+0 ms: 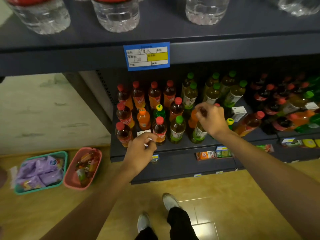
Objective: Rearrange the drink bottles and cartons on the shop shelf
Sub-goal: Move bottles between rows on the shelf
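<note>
On the lower shelf (181, 146) stand red-capped tea bottles (138, 97) at left and green-capped bottles (213, 90) behind. The left hand (140, 149) pinches a small white carton (144, 134) at the shelf front, its grip narrow. The right hand (210, 118) curls around an orange bottle (193, 118), beside a green-capped bottle (177, 129).

Dim, soft, wide-angle edge distortion
</note>
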The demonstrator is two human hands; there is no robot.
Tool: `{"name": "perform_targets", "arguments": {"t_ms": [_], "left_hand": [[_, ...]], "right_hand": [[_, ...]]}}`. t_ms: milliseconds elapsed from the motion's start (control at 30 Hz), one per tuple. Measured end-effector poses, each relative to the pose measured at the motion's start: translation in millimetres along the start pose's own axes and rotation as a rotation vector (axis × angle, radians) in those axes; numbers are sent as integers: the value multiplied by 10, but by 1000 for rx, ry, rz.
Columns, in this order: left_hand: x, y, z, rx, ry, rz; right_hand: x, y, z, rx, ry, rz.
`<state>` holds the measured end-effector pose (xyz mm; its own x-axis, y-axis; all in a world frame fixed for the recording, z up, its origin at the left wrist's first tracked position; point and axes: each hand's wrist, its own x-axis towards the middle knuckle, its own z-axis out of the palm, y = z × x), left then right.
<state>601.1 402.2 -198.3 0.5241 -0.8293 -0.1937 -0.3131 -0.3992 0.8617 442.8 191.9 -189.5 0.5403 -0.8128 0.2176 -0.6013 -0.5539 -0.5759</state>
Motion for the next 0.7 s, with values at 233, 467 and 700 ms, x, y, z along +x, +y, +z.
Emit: {"name": "perform_targets", "arguments": {"t_ms": [233, 467, 700], "left_hand": [[-60, -101, -41, -27, 44, -35], [-139, -189, -144, 24, 93, -71], [-160, -213, -159, 62, 133, -109]], "right_hand": [[-7, -48, 246, -63, -162, 14], [94, -71, 460, -160, -310, -25], [137, -98, 584, -321, -444, -26]]}}
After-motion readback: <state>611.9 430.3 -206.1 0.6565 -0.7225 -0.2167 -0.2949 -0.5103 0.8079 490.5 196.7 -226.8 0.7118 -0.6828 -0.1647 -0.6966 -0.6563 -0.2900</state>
